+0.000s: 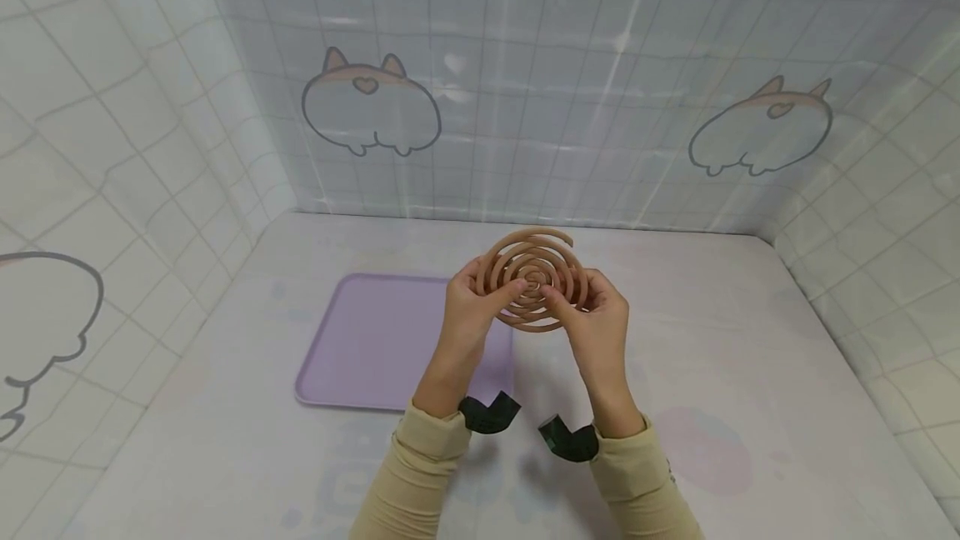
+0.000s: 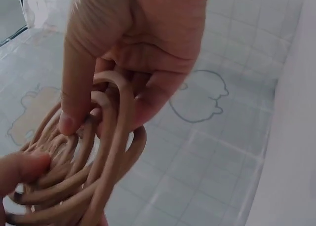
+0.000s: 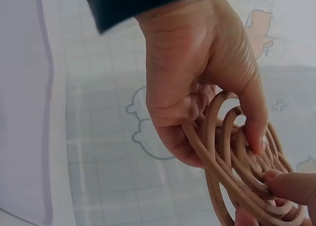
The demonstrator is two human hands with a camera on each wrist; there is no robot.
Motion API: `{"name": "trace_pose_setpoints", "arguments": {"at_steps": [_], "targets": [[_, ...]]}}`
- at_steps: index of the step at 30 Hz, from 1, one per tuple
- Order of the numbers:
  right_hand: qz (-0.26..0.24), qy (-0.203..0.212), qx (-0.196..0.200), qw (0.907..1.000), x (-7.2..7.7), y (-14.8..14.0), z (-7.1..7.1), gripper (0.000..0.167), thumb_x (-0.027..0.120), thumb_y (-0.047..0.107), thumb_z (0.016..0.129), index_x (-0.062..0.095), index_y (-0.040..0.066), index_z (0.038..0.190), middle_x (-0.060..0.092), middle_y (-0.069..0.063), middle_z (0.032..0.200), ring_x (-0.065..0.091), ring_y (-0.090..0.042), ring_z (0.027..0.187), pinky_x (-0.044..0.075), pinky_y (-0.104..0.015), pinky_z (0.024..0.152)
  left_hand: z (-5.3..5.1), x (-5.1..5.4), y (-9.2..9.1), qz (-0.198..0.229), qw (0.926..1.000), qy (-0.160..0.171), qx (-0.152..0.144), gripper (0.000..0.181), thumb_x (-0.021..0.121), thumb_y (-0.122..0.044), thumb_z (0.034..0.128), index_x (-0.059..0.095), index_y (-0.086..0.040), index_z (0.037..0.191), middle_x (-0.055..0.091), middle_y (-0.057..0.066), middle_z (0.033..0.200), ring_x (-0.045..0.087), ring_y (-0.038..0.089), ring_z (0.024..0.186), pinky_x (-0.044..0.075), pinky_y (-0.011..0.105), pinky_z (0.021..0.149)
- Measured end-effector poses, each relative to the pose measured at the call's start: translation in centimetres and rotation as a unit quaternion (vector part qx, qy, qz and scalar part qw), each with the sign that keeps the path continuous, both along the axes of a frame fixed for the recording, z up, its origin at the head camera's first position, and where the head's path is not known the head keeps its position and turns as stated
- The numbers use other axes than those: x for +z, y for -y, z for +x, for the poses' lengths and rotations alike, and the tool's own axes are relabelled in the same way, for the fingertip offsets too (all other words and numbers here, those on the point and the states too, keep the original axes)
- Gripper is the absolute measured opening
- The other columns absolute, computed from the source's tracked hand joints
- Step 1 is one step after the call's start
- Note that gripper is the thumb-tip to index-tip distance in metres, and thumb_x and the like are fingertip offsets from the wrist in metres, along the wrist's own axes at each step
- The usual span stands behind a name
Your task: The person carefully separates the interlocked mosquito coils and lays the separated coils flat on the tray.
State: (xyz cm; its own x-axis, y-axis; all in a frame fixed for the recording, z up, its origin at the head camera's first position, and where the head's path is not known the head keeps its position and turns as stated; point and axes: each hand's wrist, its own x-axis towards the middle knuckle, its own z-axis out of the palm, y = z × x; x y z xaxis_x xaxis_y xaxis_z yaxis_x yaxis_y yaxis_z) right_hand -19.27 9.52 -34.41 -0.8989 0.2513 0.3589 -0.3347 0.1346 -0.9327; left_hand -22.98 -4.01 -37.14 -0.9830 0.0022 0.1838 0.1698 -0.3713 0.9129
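A brown spiral mosquito coil (image 1: 534,277), apparently a nested pair, is held up above the table between both hands. My left hand (image 1: 472,311) pinches its left side, thumb on the front near the centre and fingers behind. From the right, my right hand (image 1: 600,319) grips it the same way, the two thumbs close together at the middle. In the left wrist view the rings of the coil (image 2: 106,176) spread apart in layers below the left hand (image 2: 128,33). The right wrist view shows the right hand (image 3: 192,63) with its fingertips partly hidden behind the rings.
A shallow purple tray (image 1: 405,340) lies on the pale table (image 1: 247,440), left of and partly behind the left forearm. Tiled-pattern sheeting (image 1: 525,107) with animal drawings encloses the back and sides. A dark green band (image 1: 491,413) is on each wrist.
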Motion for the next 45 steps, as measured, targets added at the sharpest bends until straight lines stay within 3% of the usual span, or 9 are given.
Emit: {"name": "trace_pose_setpoints", "arguments": {"at_steps": [9, 16, 22, 28, 35, 40, 45], "targets": [[0.013, -0.018, -0.001, 0.9998, 0.1, 0.0, 0.1, 0.019, 0.072, -0.003, 0.076, 0.057, -0.011, 0.085, 0.044, -0.007, 0.066, 0.041, -0.009, 0.057, 0.035, -0.016, 0.048, 0.0, -0.1, 0.1, -0.012, 0.9999, 0.002, -0.003, 0.023, 0.071, -0.001, 0.0787, 0.061, 0.005, 0.099, 0.065, 0.001, 0.08, 0.061, 0.013, 0.075, 0.05, 0.024, 0.067], [0.001, -0.029, 0.001, 0.9996, 0.0, -0.2, -0.1, 0.019, 0.07, -0.006, 0.076, 0.053, -0.013, 0.081, 0.05, -0.006, 0.071, 0.041, -0.008, 0.058, 0.035, -0.014, 0.048, 0.1, -0.1, 0.2, -0.009, 0.9995, -0.015, -0.026, 0.019, 0.065, 0.0, 0.0828, 0.059, 0.007, 0.1, 0.063, 0.003, 0.081, 0.06, 0.013, 0.076, 0.051, 0.024, 0.069], [-0.012, -0.018, 0.028, 0.9994, -0.3, -0.6, -0.3, 0.019, 0.07, -0.007, 0.076, 0.054, -0.012, 0.084, 0.05, -0.004, 0.072, 0.042, -0.008, 0.061, 0.035, -0.015, 0.049, 0.1, -0.1, 0.3, -0.023, 0.9995, -0.017, -0.014, 0.019, 0.067, -0.002, 0.082, 0.06, 0.008, 0.097, 0.062, 0.006, 0.083, 0.06, 0.012, 0.077, 0.05, 0.023, 0.067], [-0.016, 0.009, 0.032, 0.9993, -1.8, -1.3, -1.2, 0.023, 0.076, 0.003, 0.074, 0.057, -0.005, 0.083, 0.046, -0.004, 0.071, 0.04, -0.01, 0.065, 0.034, -0.016, 0.05, -0.1, -0.2, 0.4, -0.038, 0.9991, -0.018, -0.008, 0.018, 0.067, -0.004, 0.0827, 0.061, 0.008, 0.095, 0.063, 0.005, 0.081, 0.06, 0.012, 0.077, 0.05, 0.024, 0.067], [-0.003, 0.003, 0.036, 0.9994, -2.0, -1.4, -1.2, 0.024, 0.077, 0.008, 0.073, 0.058, -0.002, 0.084, 0.042, -0.005, 0.068, 0.037, -0.01, 0.063, 0.029, -0.017, 0.049, -0.1, -0.1, 0.3, -0.051, 0.9986, -0.011, -0.009, 0.021, 0.067, -0.003, 0.083, 0.062, 0.01, 0.098, 0.064, 0.002, 0.079, 0.059, 0.011, 0.075, 0.049, 0.022, 0.067], [0.01, 0.029, 0.047, 0.9984, -1.8, -1.5, -1.2, 0.023, 0.077, 0.014, 0.075, 0.065, 0.001, 0.089, 0.047, 0.0, 0.065, 0.041, -0.009, 0.064, 0.036, -0.019, 0.051, 0.0, 0.0, 0.4, -0.064, 0.9972, -0.014, -0.035, 0.023, 0.067, -0.005, 0.0838, 0.062, 0.007, 0.102, 0.065, 0.002, 0.084, 0.06, 0.013, 0.077, 0.05, 0.024, 0.069], [-0.043, 0.03, 0.068, 0.9963, -1.7, -1.7, -1.2, 0.022, 0.074, 0.01, 0.078, 0.066, -0.003, 0.093, 0.054, -0.001, 0.066, 0.048, -0.01, 0.065, 0.047, -0.02, 0.057, -0.2, -0.1, 1.0, -0.058, 0.9951, -0.02, -0.077, 0.03, 0.059, -0.019, 0.0914, 0.06, 0.007, 0.105, 0.062, 0.003, 0.088, 0.059, 0.014, 0.083, 0.05, 0.029, 0.076]]}}
